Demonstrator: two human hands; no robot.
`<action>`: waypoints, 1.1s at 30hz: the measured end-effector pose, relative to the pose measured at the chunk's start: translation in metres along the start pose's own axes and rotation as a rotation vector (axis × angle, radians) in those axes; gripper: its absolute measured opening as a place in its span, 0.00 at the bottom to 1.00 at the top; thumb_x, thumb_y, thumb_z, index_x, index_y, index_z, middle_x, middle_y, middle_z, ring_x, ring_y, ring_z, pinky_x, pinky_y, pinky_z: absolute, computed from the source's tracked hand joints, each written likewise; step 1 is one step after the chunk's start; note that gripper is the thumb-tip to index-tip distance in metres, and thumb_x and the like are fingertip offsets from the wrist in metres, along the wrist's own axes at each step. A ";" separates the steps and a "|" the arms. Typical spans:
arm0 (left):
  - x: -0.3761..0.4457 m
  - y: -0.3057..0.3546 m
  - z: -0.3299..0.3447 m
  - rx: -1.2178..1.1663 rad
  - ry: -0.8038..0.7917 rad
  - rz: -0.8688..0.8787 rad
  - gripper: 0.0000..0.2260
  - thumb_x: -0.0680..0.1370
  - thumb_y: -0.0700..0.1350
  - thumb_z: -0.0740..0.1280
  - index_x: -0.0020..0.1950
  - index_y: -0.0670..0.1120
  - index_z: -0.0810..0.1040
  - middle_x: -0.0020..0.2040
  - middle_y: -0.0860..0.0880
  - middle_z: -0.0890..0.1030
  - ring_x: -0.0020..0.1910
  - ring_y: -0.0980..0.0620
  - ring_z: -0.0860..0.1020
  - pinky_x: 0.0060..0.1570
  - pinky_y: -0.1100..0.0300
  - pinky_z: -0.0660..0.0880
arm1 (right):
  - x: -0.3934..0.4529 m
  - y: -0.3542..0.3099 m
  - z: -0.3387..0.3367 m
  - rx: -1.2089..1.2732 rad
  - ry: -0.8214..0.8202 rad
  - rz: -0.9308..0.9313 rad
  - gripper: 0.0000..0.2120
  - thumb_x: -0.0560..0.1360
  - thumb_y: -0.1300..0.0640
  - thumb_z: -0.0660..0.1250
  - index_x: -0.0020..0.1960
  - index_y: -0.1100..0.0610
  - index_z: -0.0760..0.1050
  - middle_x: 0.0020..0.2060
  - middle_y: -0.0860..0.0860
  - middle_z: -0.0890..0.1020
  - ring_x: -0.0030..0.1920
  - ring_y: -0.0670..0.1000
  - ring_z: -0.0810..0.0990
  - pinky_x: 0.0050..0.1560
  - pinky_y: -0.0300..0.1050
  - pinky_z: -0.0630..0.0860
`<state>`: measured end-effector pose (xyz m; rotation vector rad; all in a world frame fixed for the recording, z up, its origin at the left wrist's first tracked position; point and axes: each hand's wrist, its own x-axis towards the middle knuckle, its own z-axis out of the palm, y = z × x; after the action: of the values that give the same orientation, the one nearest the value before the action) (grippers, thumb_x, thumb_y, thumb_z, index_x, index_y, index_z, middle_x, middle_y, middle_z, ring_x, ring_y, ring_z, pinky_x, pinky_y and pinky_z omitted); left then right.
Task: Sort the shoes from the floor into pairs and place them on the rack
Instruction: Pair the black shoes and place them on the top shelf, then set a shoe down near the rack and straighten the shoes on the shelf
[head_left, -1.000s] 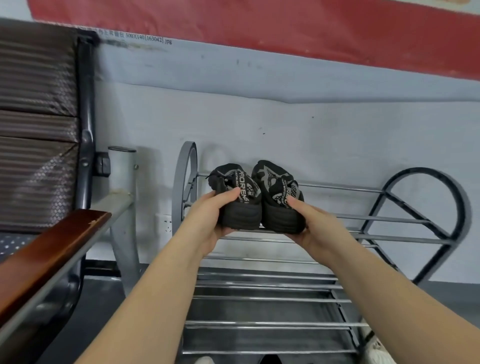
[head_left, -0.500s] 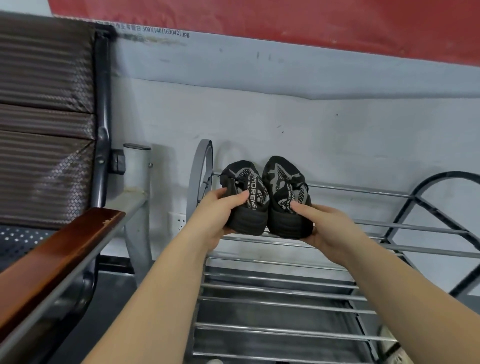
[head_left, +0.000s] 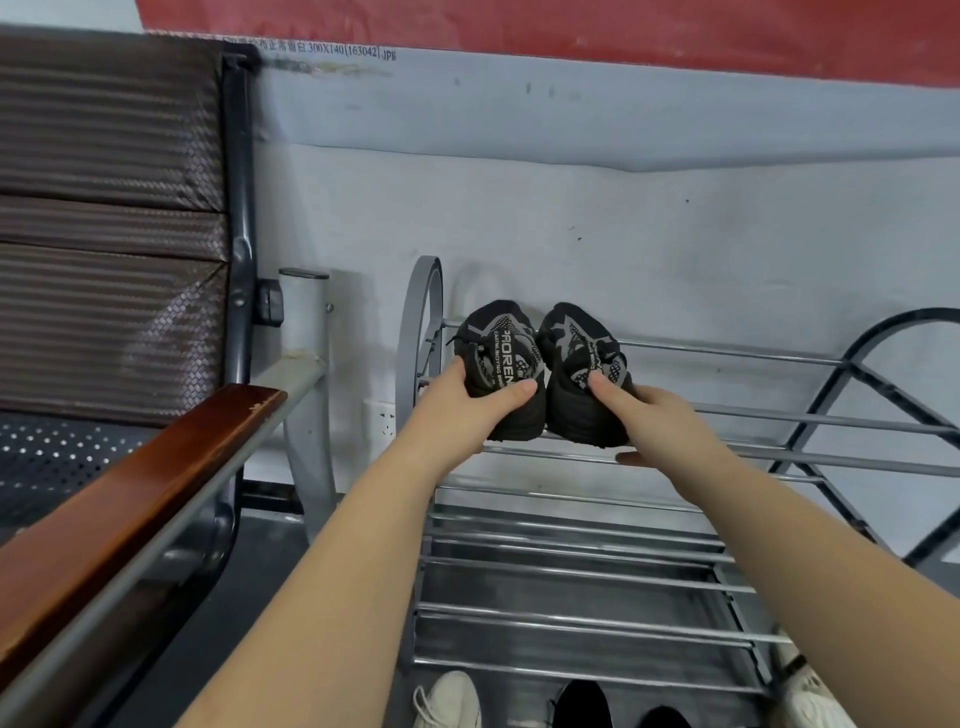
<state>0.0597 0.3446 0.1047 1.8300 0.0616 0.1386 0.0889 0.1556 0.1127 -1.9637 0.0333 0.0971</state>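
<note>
Two black knit shoes with grey patterns stand side by side, heels toward me, at the left end of the top shelf of a metal shoe rack (head_left: 779, 358). My left hand (head_left: 457, 410) grips the left black shoe (head_left: 496, 353) at its heel, thumb across the back. My right hand (head_left: 654, 426) holds the heel of the right black shoe (head_left: 582, 358), one finger on top and the thumb under the sole edge. On the floor below lie a white sneaker (head_left: 449, 699), dark shoes (head_left: 582, 704) and another white shoe (head_left: 810, 696).
A bench with a brown woven backrest (head_left: 109, 218) and a wooden armrest (head_left: 124, 509) stands close on the left. The rack has bare lower shelves (head_left: 571, 582) and stands against a pale wall with a socket (head_left: 382, 423).
Both hands carried the pair slightly further onto the rack's top shelf at its left end. The view shifted left and downward, bringing the floor shoes into sight.
</note>
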 end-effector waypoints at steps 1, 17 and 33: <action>-0.001 -0.002 -0.001 0.048 0.009 0.025 0.23 0.72 0.56 0.71 0.65 0.53 0.71 0.57 0.56 0.78 0.55 0.56 0.77 0.53 0.57 0.77 | -0.003 0.002 -0.002 -0.048 0.016 -0.035 0.18 0.74 0.39 0.64 0.56 0.50 0.75 0.54 0.49 0.79 0.56 0.52 0.78 0.55 0.50 0.78; 0.011 -0.024 0.006 0.235 0.043 0.139 0.29 0.73 0.57 0.68 0.70 0.52 0.64 0.64 0.53 0.76 0.62 0.52 0.74 0.64 0.50 0.71 | -0.012 0.015 0.002 -0.143 0.064 -0.197 0.20 0.74 0.46 0.69 0.64 0.49 0.73 0.53 0.44 0.80 0.48 0.45 0.77 0.50 0.41 0.69; -0.063 -0.046 0.073 1.005 0.274 0.453 0.37 0.77 0.61 0.52 0.77 0.39 0.48 0.78 0.39 0.51 0.77 0.39 0.47 0.72 0.44 0.39 | -0.083 0.087 -0.018 -0.752 0.139 -0.319 0.36 0.78 0.41 0.57 0.78 0.54 0.46 0.78 0.53 0.49 0.77 0.52 0.47 0.75 0.45 0.49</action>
<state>0.0076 0.2793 0.0381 2.7911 -0.1174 0.7921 0.0015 0.1039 0.0460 -2.6931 -0.2602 -0.2771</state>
